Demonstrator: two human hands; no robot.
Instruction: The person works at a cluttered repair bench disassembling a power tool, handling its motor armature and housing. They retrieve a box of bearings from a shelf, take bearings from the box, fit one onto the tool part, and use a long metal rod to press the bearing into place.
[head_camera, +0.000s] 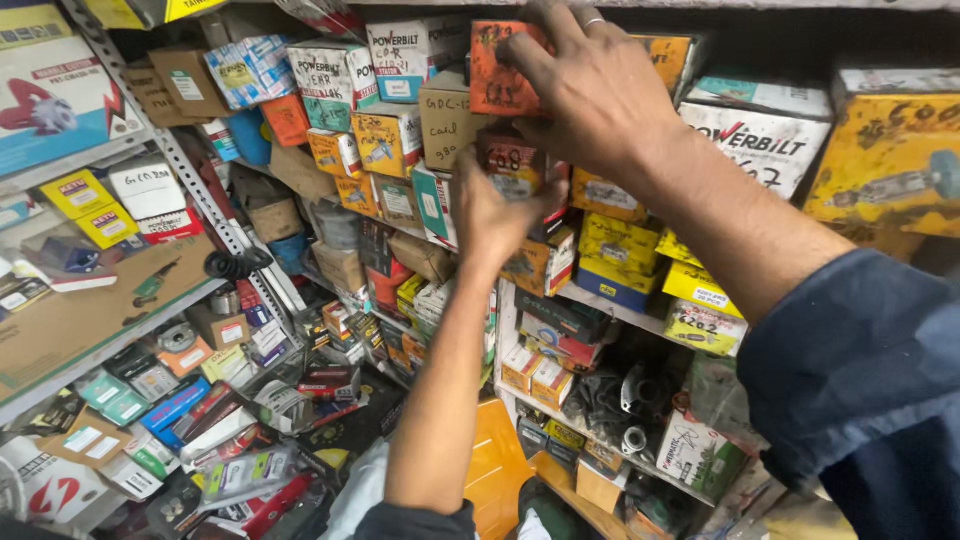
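Head view, crowded shelving. Both your arms reach up into the upper centre of the frame.

Your right hand is spread flat, fingers splayed over the front of an orange box that sits at the top of a stack on the shelf; the palm covers its right part, with a ring on one finger. The fingers lie on the box rather than wrapping it, so the hand is open, pressing, not clasping.

Your left hand is just below, against a small red-and-white box directly under the orange one. The thumb and fingers curl about its lower edge; whether they actually clamp it cannot be told from this angle.

Left of the stack: a plain brown carton, touching the orange box's side. Right of your forearm: a white carton and a worn yellow box, upper right. Yellow cartons below the stack. Your dark blue sleeve fills the lower right.
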